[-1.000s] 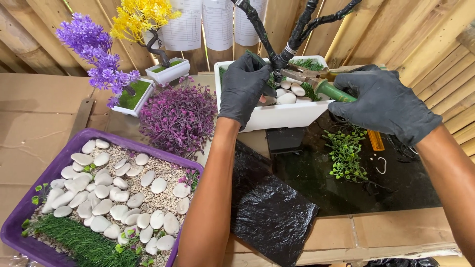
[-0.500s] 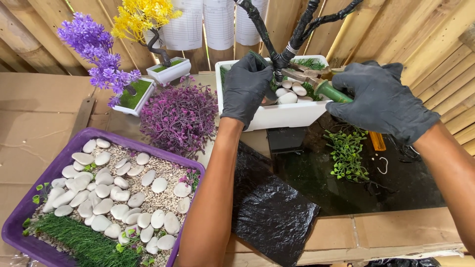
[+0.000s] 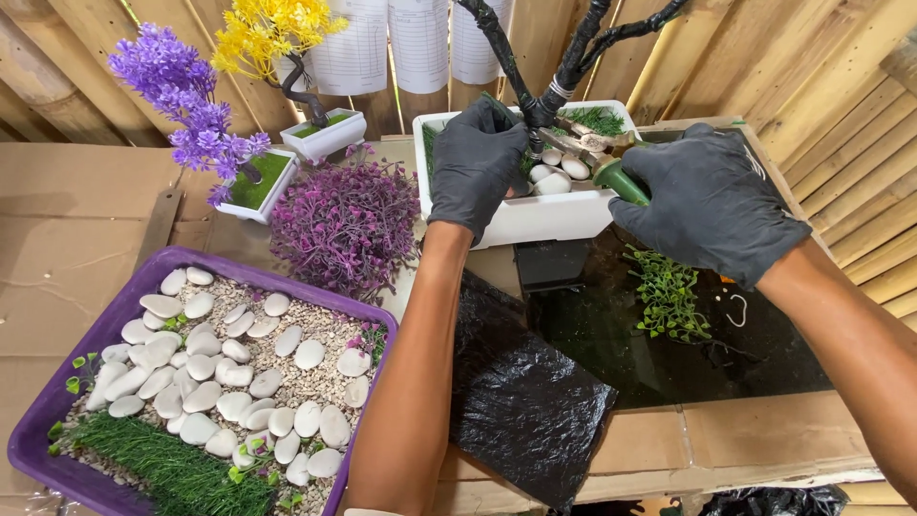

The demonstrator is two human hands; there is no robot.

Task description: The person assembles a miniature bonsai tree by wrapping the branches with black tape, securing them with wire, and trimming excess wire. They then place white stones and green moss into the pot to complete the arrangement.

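Note:
A white rectangular planter [image 3: 535, 218] stands at the back centre, with white pebbles [image 3: 559, 172], green moss and a black wrapped artificial tree trunk [image 3: 554, 91] rising from it. My left hand [image 3: 475, 164], in a black glove, reaches into the planter and grips near the foot of the trunk. My right hand [image 3: 712, 201], also gloved, is closed on the green handles of a plier-like tool [image 3: 616, 178] whose metal jaws point at the trunk base.
A purple tray [image 3: 57, 411] of white stones, gravel and fake grass lies front left. A purple plastic bush [image 3: 346, 225], a purple-flowered mini tree [image 3: 186, 105] and a yellow one [image 3: 267, 33] stand behind it. A black sheet [image 3: 525, 401] and green sprigs [image 3: 669, 296] lie right.
My left hand has slid deeper into the planter toward the trunk base. My right hand with the tool has shifted slightly closer to the trunk.

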